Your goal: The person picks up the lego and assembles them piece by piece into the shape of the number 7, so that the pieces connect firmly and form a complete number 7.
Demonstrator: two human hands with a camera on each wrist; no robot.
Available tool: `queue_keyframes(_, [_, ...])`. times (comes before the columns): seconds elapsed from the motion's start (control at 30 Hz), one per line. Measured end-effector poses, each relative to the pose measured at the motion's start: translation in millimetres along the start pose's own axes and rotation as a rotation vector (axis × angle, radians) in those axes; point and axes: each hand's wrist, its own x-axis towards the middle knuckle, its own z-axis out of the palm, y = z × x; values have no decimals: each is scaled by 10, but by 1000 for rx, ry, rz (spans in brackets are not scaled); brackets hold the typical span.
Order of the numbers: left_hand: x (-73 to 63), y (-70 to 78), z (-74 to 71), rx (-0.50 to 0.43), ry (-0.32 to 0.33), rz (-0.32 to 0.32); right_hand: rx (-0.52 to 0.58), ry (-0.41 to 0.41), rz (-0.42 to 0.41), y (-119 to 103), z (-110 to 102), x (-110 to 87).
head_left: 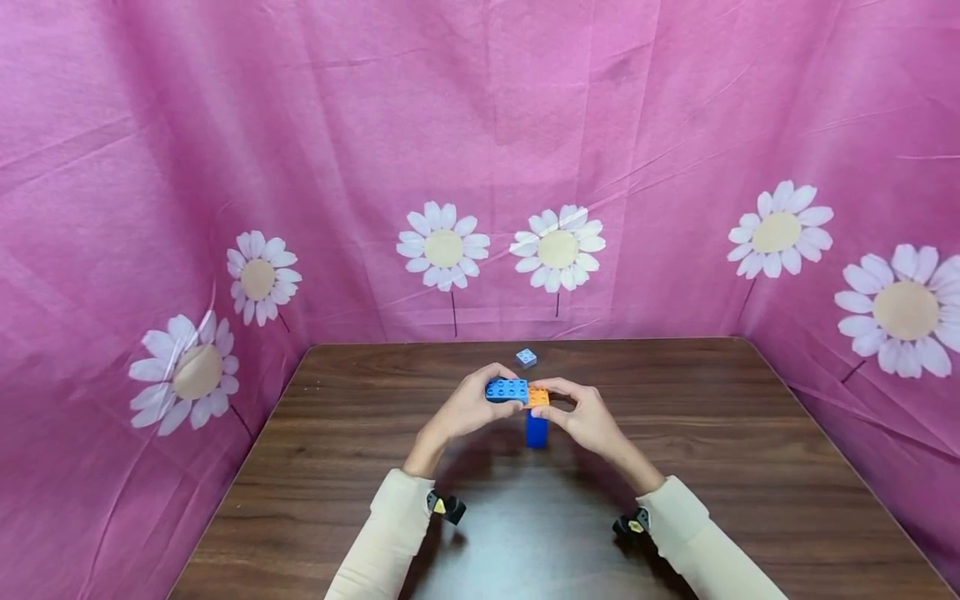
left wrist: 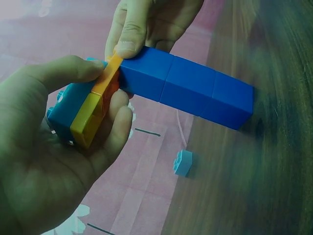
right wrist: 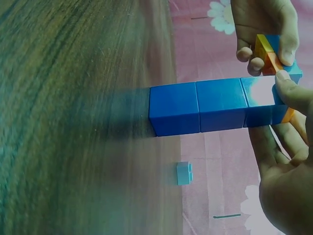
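Note:
A tower of stacked dark blue bricks [left wrist: 188, 88] stands upright on the table. On its top lies a flat orange plate [head_left: 538, 397], which reaches out to the left over the tower's side. On that overhang sits a lighter blue brick [head_left: 507, 388] with studs up, and a yellow brick [left wrist: 87, 120] is under its outer end. My left hand [head_left: 468, 406] grips the lighter blue brick between thumb and fingers. With thumb and fingers my right hand [head_left: 592, 421] pinches the tower's top end beside the orange plate; some fingertips are hidden.
Behind the tower, a small pale blue brick [head_left: 527, 357] lies near the far edge of the brown wooden table [head_left: 337, 467]. A pink curtain [head_left: 487, 125] with printed daisies hangs around the back and sides.

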Motion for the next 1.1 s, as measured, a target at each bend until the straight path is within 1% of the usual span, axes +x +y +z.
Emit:
queue_keyframes(0.1, [15, -3, 2, 7, 0, 27, 20, -21, 19, -14, -13, 19])
queue_keyframes(0.2, [11, -16, -6, 1, 27, 35, 41, -59, 29, -1, -13, 59])
queue_keyframes(0.3, [-5, -36, -22, -3, 65, 18, 41, -140, 23, 11, -42, 103])
queue_keyframes(0.43, [-40, -59, -51, -11, 73, -9, 22, -259, -21, 23, -139, 174])
queue_keyframes(0.5, [-53, -70, -70, -12, 75, -15, 14, -296, -35, 36, -191, 226])
queue_keyframes(0.57, [-68, -77, -95, -16, 79, -18, 11, -312, -35, 61, -232, 297])
queue_keyframes(0.67, [-88, -73, -137, -17, 90, -22, -27, -286, -14, 117, -265, 434])
queue_keyframes(0.73, [-100, -66, -159, -19, 92, -26, -62, -247, 1, 181, -266, 530])
queue_keyframes(0.9, [-108, -81, -172, -20, 89, -36, -160, -147, 79, 360, -206, 742])
queue_keyframes(0.97, [-112, -96, -168, -20, 89, -42, -215, -130, 101, 429, -172, 814])
queue_keyframes(1.1, [-128, -102, -169, -35, 89, -51, -331, -147, 106, 531, -125, 943])
